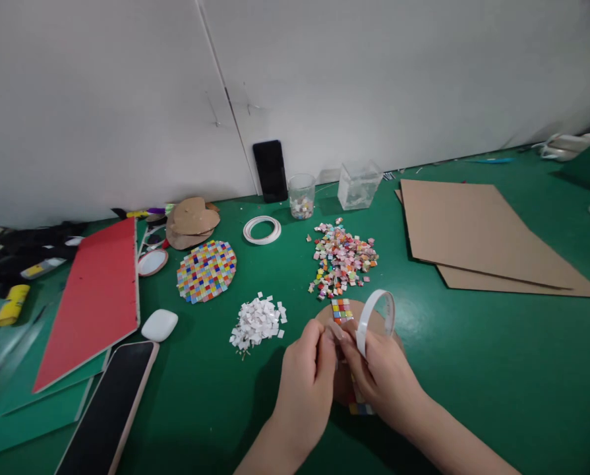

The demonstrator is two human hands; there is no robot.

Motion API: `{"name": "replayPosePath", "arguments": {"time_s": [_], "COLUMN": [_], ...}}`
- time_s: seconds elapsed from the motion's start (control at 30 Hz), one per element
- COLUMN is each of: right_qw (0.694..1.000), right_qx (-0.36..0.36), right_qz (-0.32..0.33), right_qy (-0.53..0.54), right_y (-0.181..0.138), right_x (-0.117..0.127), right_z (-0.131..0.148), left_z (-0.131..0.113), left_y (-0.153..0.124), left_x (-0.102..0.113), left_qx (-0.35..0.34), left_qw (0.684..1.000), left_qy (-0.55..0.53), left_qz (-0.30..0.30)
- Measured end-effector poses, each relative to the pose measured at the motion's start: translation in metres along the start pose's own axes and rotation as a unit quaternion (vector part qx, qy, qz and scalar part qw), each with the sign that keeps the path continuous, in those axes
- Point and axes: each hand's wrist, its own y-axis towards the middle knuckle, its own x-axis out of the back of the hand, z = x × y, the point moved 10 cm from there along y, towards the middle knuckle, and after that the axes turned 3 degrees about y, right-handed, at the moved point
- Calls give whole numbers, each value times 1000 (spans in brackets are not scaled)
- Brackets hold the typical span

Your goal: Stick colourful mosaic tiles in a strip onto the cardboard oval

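The white tape roll (376, 315) stands on edge in the right hand (381, 377), whose grip pinches its lower rim. The left hand (304, 377) meets it there, grip pressed together (what it nips, I cannot tell). Both hover over a round cardboard disc (324, 315) on the green bench (472, 369), the disc carrying a small patch of coloured tiles (341, 309). Just behind the disc lies a loose tile heap (343, 258); to the disc's left, a pile of white paper squares (258, 322), and further left and back a finished mosaic round (206, 270). Well to the disc's right lie cardboard sheets (482, 231).
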Motion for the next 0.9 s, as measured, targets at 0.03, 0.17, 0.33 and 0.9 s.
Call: {"name": "replayPosePath", "arguments": {"time_s": [0.03, 0.17, 0.33, 0.9], "right_qw": [1000, 1000, 1000, 1000], "right_qx": [-3, -9, 6, 5], "right_qz": [7, 15, -4, -7], "right_qy": [3, 14, 13, 25], "right_y": [0, 1, 0, -2], "right_x": [-1, -2, 1, 0], "right_z": [0, -1, 1, 1], "left_z": [4, 15, 17, 15], "left_y": [0, -1, -2, -1], "left_x": [-2, -8, -18, -26], "left_qx": [11, 58, 106, 152], "left_qw": [1000, 991, 965, 910], "left_qy": [-26, -123, -238, -384], "left_qz": [2, 7, 40, 42]}}
